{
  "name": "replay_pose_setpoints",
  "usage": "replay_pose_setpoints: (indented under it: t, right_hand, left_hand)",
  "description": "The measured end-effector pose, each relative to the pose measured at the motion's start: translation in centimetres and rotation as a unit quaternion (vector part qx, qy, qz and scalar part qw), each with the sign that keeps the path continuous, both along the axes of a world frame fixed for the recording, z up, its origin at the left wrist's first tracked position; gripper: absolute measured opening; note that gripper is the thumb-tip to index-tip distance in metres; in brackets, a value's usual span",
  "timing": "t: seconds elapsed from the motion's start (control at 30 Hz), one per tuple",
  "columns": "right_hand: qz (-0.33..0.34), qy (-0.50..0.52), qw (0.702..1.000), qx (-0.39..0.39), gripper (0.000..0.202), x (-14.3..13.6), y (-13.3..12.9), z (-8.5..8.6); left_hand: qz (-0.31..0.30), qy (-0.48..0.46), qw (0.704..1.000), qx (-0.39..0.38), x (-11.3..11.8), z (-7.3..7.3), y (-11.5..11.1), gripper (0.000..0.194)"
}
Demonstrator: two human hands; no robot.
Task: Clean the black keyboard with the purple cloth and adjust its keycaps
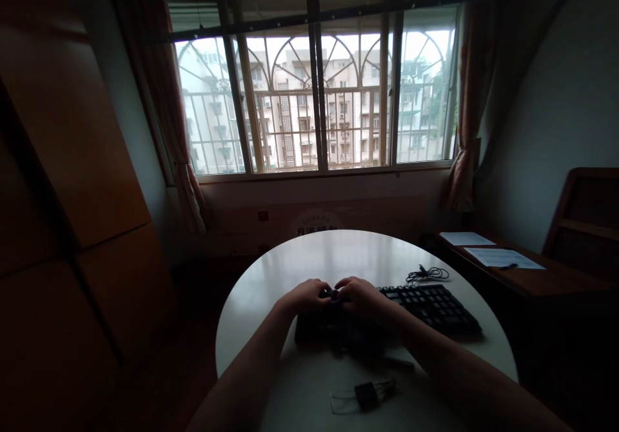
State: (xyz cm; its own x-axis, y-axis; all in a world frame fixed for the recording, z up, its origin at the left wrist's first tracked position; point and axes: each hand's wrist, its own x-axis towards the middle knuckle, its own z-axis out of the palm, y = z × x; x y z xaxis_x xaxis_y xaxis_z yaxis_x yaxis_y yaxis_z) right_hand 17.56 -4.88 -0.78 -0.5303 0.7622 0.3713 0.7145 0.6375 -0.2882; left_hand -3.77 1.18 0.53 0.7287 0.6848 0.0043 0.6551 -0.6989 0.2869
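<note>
A black keyboard (438, 309) lies across the white round table, its left part shaded and partly hidden by my arms. Over its left end, my left hand (308, 294) and my right hand (362, 296) meet with bent fingers. Between the fingertips shows a small dark purple piece (334, 296), too small and dim to name. Both hands appear closed on it. Nearer to me, a slim dark stick-like item (399, 362) rests below the keyboard. Closer still lies a small black block with thin metal wires (366, 396).
A coiled black cable (428, 275) sits behind the keyboard on the white table (251, 303). To the right, a low brown table (541, 280) bears paper sheets (505, 258) and a dark pen-like item. A wooden cabinet (72, 129) stands left; a barred window is ahead.
</note>
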Motion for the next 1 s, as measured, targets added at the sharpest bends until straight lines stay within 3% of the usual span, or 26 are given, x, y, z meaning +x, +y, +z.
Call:
replay_pose_setpoints:
  t: [0.27,0.4,0.57,1.0]
  right_hand:
    - [-0.012,-0.017,0.999,0.039,0.024,0.1,0.3,-0.5]
    - [0.034,-0.017,0.998,0.053,0.025,0.5,0.6,-0.3]
    - [0.099,-0.014,0.994,0.044,0.028,0.9,0.5,0.4]
    - [0.108,0.037,0.993,-0.021,0.031,0.9,-0.2,0.4]
  left_hand:
    - [0.013,0.007,1.0,-0.02,-0.1,0.4,-0.3,0.044]
    - [0.001,-0.003,0.999,-0.034,-0.2,0.7,-0.5,0.043]
    - [-0.005,-0.013,0.999,-0.05,-0.3,0.8,-0.4,0.045]
    - [-0.001,-0.008,0.999,-0.035,-0.1,0.8,-0.6,0.044]
